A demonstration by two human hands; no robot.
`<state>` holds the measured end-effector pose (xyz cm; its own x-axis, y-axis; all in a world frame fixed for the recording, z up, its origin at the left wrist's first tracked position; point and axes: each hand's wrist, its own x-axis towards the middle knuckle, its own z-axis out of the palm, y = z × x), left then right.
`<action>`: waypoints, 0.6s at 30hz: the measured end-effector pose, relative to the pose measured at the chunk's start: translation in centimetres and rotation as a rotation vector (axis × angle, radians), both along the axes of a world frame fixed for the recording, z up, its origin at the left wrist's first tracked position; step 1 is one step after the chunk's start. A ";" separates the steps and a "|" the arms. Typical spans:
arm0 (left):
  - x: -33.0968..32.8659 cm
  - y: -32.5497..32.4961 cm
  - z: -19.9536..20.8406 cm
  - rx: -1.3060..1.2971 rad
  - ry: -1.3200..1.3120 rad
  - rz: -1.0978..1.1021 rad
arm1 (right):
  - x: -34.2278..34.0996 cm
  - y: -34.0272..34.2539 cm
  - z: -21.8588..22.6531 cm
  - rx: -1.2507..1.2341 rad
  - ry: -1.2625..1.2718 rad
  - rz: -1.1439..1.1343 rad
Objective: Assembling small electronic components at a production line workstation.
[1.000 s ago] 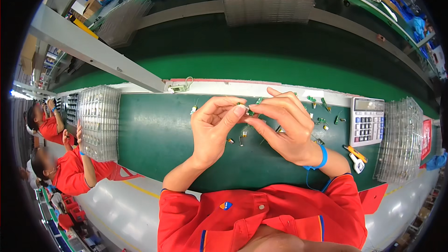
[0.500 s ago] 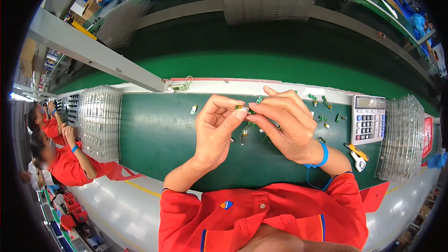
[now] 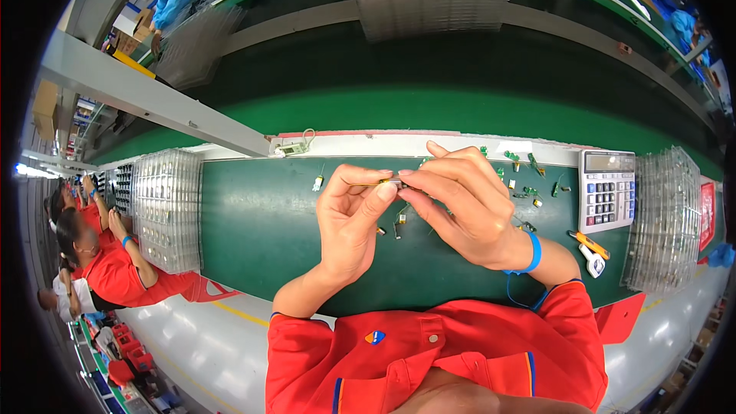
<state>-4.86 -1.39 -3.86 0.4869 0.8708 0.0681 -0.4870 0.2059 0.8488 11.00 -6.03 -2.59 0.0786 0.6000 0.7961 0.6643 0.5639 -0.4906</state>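
Note:
My left hand (image 3: 346,218) and my right hand (image 3: 466,207) meet above the green bench mat. Between their thumbs and fingertips they pinch a small electronic part (image 3: 394,182) with a silvery body and a yellowish edge, mostly covered by the fingers. A blue wrist strap (image 3: 526,254) circles my right wrist, its cord hanging down. Under the hands lies a small wired part (image 3: 400,219). Another wired part (image 3: 318,182) rests alone to the left. Several little green circuit boards (image 3: 537,165) are scattered beyond my right hand.
Right of the hands lie a calculator (image 3: 607,218), an orange cutter (image 3: 589,244) and a white tool (image 3: 593,263). Clear plastic trays are stacked at the right (image 3: 661,222) and left (image 3: 165,215). A grey post (image 3: 184,111) slants across the left. Co-workers in red sit at left.
Both hands have shifted slightly left together, still pinching the part. Less of its green portion shows between the fingertips now. The loose parts on the mat have not visibly moved.

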 end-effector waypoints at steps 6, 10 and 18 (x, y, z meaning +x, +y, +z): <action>0.0 0.1 0.3 0.087 0.066 0.044 | 0.3 0.0 0.1 0.012 -0.078 0.031; 0.0 0.3 0.6 0.101 0.088 0.011 | 0.6 0.2 0.0 0.030 -0.150 0.043; -0.1 0.6 1.0 0.035 0.018 -0.058 | 0.4 0.2 -0.1 -0.012 0.023 0.058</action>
<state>-4.97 -0.76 -2.85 0.5377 0.8385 0.0888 -0.4598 0.2033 0.8644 11.44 -5.78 -2.65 0.0616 0.6134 0.7874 0.6191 0.5953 -0.5121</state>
